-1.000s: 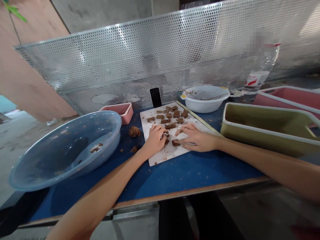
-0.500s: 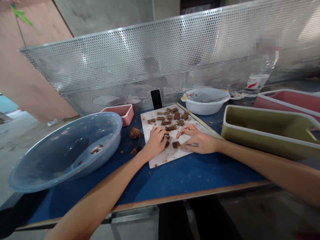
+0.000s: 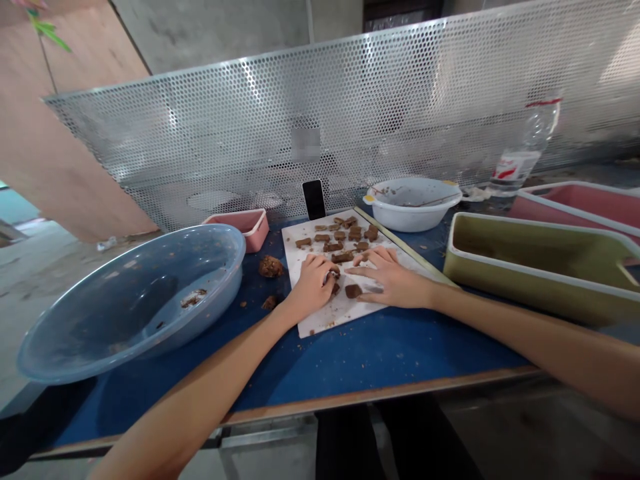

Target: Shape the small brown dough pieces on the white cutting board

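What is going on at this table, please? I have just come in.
A person has both bare hands over a white board on a blue table. The left hand curls over brown material; its grip is partly hidden. The right hand is spread open beside a small brown block; contact is unclear. More brown pieces lie on the board beyond the hands. A blue basin stands to the left, a green container to the right.
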Demonstrator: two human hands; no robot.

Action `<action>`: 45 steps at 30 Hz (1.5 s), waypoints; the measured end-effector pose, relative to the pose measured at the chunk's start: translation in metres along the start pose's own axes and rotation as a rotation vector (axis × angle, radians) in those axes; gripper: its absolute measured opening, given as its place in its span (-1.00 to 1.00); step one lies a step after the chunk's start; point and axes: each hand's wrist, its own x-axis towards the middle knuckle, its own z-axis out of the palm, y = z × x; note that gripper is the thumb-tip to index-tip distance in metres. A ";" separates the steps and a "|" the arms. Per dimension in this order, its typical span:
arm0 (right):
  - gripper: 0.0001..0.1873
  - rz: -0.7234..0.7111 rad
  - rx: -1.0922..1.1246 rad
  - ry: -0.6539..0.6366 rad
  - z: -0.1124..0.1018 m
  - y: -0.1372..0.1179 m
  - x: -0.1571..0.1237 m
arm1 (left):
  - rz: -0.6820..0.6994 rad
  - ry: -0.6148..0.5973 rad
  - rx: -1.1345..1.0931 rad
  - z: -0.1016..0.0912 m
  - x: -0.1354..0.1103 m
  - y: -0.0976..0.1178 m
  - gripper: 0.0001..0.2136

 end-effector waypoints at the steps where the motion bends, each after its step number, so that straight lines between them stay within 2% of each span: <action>1: -0.44 0.024 -0.018 -0.023 0.002 0.000 0.001 | -0.002 0.001 0.001 0.000 0.000 0.000 -0.78; 6: -0.66 0.003 -0.075 -0.078 0.001 -0.004 0.004 | 0.002 0.006 0.004 0.001 0.001 0.000 -0.79; 13: -0.65 -0.188 -0.288 -0.057 0.001 -0.009 0.005 | 0.003 -0.003 -0.011 0.001 0.001 -0.001 -0.78; 16: -0.68 -0.255 -0.403 -0.012 0.007 -0.008 0.004 | 0.001 -0.006 -0.011 0.000 0.001 0.000 -0.78; 20: -0.75 -0.313 -0.515 -0.032 0.009 -0.006 0.004 | 0.001 -0.009 -0.008 0.000 0.001 0.000 -0.79; 24: -0.71 -0.148 -0.461 0.003 0.011 -0.003 0.006 | 0.000 -0.001 -0.003 0.001 0.001 -0.001 -0.78; 28: -0.62 0.077 -0.307 0.053 0.018 0.003 0.011 | 0.006 0.023 -0.003 0.002 0.001 -0.002 -0.78; 31: -0.52 0.165 -0.180 0.070 0.019 0.008 0.013 | 0.022 0.042 -0.012 0.002 0.002 -0.001 -0.78; 35: -0.46 0.189 -0.065 0.066 0.017 0.013 0.013 | 0.024 0.037 0.001 0.000 0.003 0.003 -0.79; 41: -0.42 0.313 -0.177 0.083 0.016 0.017 0.011 | 0.040 0.007 0.016 0.000 0.003 0.010 -0.79; 43: -0.43 0.294 -0.169 0.101 0.011 0.018 0.010 | 0.046 0.007 0.030 0.000 0.002 0.010 -0.78; 45: -0.46 0.200 -0.153 0.096 0.002 0.018 0.007 | 0.064 0.010 0.046 0.000 0.002 0.009 -0.79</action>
